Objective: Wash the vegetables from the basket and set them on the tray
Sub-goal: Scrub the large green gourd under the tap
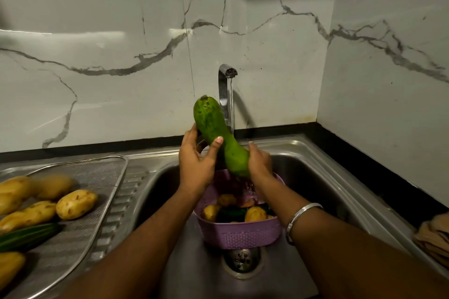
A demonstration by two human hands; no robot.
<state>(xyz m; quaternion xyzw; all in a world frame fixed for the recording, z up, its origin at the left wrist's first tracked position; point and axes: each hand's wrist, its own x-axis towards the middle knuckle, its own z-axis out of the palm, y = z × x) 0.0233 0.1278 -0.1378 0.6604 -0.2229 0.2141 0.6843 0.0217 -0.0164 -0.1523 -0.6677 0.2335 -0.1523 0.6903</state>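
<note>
Rinsing gourd (218,133): my left hand (194,165) and right hand (260,165) both grip it, tilted, above the basket (238,233) in the sink (315,177). Advice: rotate under tap (226,94); keep firm hold, skin probably slippery.

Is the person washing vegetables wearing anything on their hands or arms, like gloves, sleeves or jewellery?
No gloves and no sleeves in view: both forearms are bare down to the left hand and right hand. The only thing worn is a thin silver-coloured bangle around the right wrist. No rings or watch are visible.
</note>
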